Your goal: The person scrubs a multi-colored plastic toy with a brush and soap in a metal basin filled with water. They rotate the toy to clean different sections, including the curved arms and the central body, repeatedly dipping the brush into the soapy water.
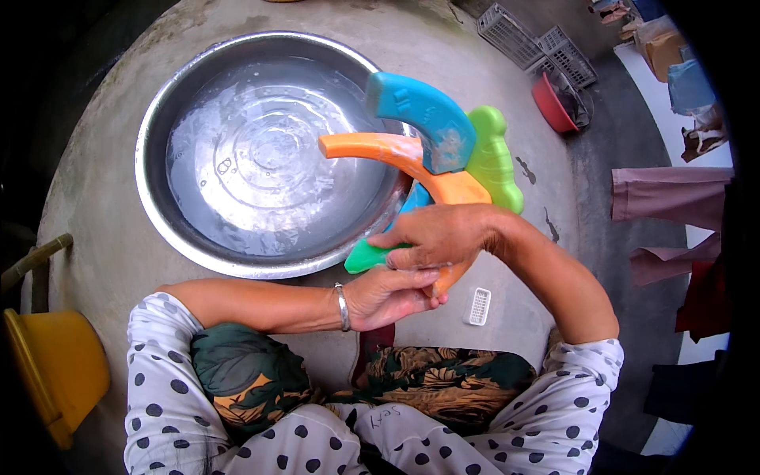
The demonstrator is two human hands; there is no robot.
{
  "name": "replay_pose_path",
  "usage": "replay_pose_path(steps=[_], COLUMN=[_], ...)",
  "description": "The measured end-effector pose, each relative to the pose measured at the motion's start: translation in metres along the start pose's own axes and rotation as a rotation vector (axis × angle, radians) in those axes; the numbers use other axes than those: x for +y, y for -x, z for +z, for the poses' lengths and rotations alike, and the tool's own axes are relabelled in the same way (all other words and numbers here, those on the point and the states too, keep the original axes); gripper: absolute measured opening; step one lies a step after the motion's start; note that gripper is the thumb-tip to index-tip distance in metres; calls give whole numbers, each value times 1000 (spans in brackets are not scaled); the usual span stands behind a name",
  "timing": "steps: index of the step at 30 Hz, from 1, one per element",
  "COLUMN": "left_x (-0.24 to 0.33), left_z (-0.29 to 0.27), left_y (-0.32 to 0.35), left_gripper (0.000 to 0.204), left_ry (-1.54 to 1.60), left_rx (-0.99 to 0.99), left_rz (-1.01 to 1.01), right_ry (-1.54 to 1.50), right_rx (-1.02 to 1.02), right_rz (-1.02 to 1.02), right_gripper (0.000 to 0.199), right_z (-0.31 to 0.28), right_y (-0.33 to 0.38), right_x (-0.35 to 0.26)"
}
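Floor (95,182) of grey concrete spreads beneath a wide, round, silver metal basin (152,182), which holds water (237,190). Left of the basin, toward the person, stands a yellow plastic tub (67,372); well apart beyond its far right side are slatted grey plastic crates (511,36) and a round red plastic basin (554,103). At the silver basin's right rim is a cluster of moulded plastic: a forked, curved orange piece (459,187), one arm reaching over the water, a thick blue arc (431,115) crossing it, and a lime-green scalloped piece (495,158) touching it farther right. The right grip (443,233), near the basin's lower right rim, is closed on a tapered emerald-green piece (366,257). The left grip (388,299), nearer the person than the basin, pinches the orange piece's lower end. Apart from the basin, to its lower right, lies a small white rectangular slotted item (477,307).
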State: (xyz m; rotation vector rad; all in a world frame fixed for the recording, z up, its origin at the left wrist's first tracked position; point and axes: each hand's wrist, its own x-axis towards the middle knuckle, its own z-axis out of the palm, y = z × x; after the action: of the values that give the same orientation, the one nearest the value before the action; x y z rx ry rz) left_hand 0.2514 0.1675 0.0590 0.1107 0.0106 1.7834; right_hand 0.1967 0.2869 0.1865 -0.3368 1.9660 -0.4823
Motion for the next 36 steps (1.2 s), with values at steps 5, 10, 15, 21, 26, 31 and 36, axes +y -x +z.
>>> replay_pose_path(steps=[5, 10, 15, 21, 26, 31, 36], left_x=[5, 18, 35, 55, 85, 33, 74], left_z=[20, 26, 12, 9, 10, -36, -3], left_y=[-12, -15, -5, -9, -86, -133, -147], left_gripper=[29, 26, 29, 78, 80, 41, 67], left_ry=[-17, -54, -27, -508, -1296, -2105, -1186], left_rx=[188, 224, 213, 324, 532, 91, 766], left_rz=[134, 187, 269, 67, -205, 530, 30], right_ry=[172, -37, -653, -1245, -1369, -1353, -1524], right_rx=[-213, -265, 65, 387, 493, 854, 1386], right_rz=[-132, -194, -481, -906, -971, -836, -1086], right_gripper=[42, 47, 47, 70, 83, 82, 62], right_z=[-35, -45, -44, -14, 17, 40, 76], right_y=[-9, -32, -27, 39, 73, 60, 71], right_x=[-5, 12, 29, 54, 56, 94, 186])
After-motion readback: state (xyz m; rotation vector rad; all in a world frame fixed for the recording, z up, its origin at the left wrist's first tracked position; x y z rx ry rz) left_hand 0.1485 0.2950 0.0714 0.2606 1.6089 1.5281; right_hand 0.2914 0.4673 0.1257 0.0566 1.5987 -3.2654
